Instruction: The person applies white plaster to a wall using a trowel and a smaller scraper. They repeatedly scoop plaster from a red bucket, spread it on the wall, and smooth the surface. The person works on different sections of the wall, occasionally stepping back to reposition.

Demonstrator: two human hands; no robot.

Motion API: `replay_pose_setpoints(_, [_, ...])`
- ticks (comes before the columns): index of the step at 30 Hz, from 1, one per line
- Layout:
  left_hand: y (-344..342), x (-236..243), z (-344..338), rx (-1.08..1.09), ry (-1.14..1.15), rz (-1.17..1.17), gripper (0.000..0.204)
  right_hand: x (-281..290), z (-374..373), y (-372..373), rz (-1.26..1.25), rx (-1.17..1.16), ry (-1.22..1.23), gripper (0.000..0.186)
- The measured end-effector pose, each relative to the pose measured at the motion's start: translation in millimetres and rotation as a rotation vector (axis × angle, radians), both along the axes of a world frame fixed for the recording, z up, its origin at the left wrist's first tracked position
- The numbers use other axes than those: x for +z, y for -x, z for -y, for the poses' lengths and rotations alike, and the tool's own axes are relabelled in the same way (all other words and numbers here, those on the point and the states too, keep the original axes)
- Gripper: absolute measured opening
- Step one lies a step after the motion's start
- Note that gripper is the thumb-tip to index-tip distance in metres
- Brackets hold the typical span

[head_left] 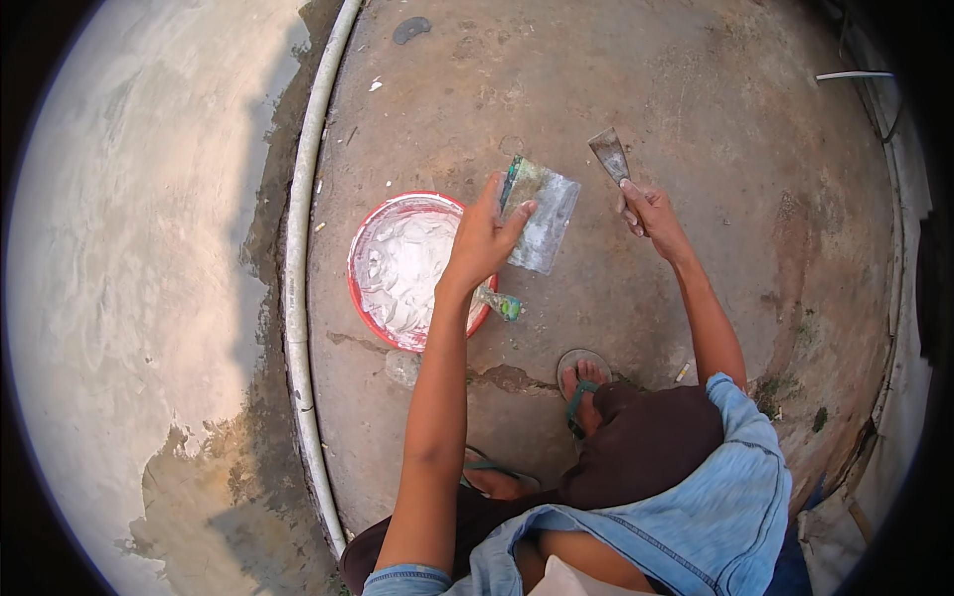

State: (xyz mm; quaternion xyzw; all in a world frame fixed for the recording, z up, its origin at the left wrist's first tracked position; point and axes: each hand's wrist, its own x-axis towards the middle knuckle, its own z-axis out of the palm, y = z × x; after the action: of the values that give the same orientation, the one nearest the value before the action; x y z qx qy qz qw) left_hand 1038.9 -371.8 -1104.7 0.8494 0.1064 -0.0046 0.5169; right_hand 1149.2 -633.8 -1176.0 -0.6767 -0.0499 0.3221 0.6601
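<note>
My left hand (484,238) is closed on a wide, flat plastering blade (549,219) with a green edge, its pale face smeared with dried paste. To the right, my right hand (651,217) grips the handle of a putty knife (609,155), whose flared metal blade points up and away from me. Below and left of my left hand stands a red-rimmed basin (355,288) of thick white paste (402,260). A smeared tool handle (503,305) with green on it sticks out over the basin's right rim. My left forearm hides part of the basin.
A long pale pipe (296,248) runs along the foot of the patchy plastered wall (149,199) on my left. My sandalled foot (582,377) rests on the stained concrete floor (696,99). A flat dark scrap (411,30) lies farther off.
</note>
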Motion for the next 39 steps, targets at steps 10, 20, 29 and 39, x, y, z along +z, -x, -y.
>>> replay_pose_setpoints(10, [-6, 0, -2, -0.018, -0.006, 0.034, 0.048, 8, 1, 6, 0.163, 0.192, 0.214, 0.046])
replay_pose_setpoints(20, [-6, -3, -11, 0.046, 0.002, 0.129, 0.040, 24, 17, 26, 0.398, 0.313, 0.489, 0.054])
replay_pose_setpoints(29, [-2, -1, -11, 0.070, 0.054, 0.084, 0.040, 38, -1, 23, 0.440, 0.294, 0.521, 0.046])
replay_pose_setpoints(39, [3, 1, -14, 0.083, -0.023, 0.136, 0.039, 38, -5, 30, 0.467, 0.234, 0.514, 0.047])
